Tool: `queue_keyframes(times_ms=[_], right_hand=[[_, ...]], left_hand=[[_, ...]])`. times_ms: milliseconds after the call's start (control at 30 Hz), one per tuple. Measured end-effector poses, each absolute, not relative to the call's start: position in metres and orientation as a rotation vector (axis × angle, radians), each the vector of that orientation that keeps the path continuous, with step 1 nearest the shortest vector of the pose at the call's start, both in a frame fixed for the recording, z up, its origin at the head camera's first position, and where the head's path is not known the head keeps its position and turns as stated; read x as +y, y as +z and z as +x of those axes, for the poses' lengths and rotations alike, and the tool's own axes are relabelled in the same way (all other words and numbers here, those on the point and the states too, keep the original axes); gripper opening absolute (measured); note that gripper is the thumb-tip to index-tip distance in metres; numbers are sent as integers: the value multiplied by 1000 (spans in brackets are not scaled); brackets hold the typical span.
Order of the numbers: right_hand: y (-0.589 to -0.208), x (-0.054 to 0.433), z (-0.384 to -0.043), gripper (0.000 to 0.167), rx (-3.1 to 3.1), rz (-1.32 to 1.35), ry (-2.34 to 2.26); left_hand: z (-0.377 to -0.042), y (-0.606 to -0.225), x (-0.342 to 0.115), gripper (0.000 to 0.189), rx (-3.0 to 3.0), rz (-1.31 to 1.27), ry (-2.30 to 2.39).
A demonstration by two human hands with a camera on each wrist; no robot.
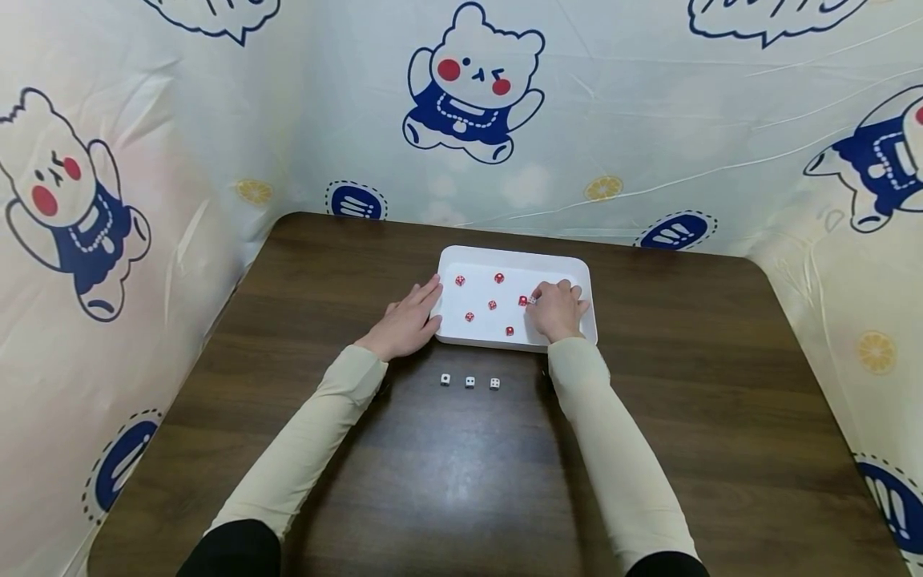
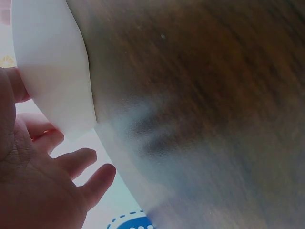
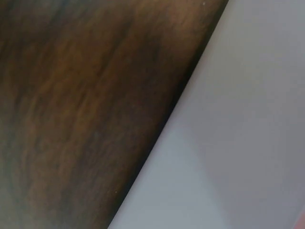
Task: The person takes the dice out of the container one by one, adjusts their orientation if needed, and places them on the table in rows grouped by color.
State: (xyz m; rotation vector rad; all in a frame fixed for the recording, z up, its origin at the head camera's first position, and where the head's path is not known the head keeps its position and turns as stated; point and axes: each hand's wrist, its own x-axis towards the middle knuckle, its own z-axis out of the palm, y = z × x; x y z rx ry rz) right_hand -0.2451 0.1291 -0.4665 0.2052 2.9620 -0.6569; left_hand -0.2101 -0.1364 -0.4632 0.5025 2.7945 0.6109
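Note:
A white tray [image 1: 479, 336] lies on the table with several red dice in it, one of them a red die [image 1: 522, 300] close by my right fingertips. Inside the tray's right half, my right hand [image 1: 558, 311] pinches a white die [image 1: 532, 300], partly hidden by the fingers. My left hand [image 1: 405, 322] rests along the tray's left edge, fingers stretched out and touching the rim. In the left wrist view, the left hand [image 2: 38, 167] has its fingertips against the tray's outer wall [image 2: 57, 71]. The right wrist view shows only the tray's side [image 3: 238, 124] and a sliver of skin.
Three white dice stand in a row on the brown wooden table [image 1: 461, 481], in front of the tray: a left die [image 1: 445, 380], a middle die [image 1: 470, 382] and a right die [image 1: 494, 384]. A printed cloth [image 1: 346, 104] with cartoon bears hangs behind and beside the table.

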Motion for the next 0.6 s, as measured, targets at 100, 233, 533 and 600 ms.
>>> queue_keyframes(times_ms=[100,233,533,600], right_hand=[[-467,129,-245,18,2960,209,-654],[-467,129,-245,18,2956,210,-643],[-465,129,-244,18,2961,207,-640],[-465,129,-244,18,2959,203,-637]], left_hand=[[-210,-463,-136,63,2797,505,601],[-209,-462,-135,63,2796,506,610],[-209,-462,-135,63,2799,500,620],[-209,-462,-135,62,2798,497,623]])
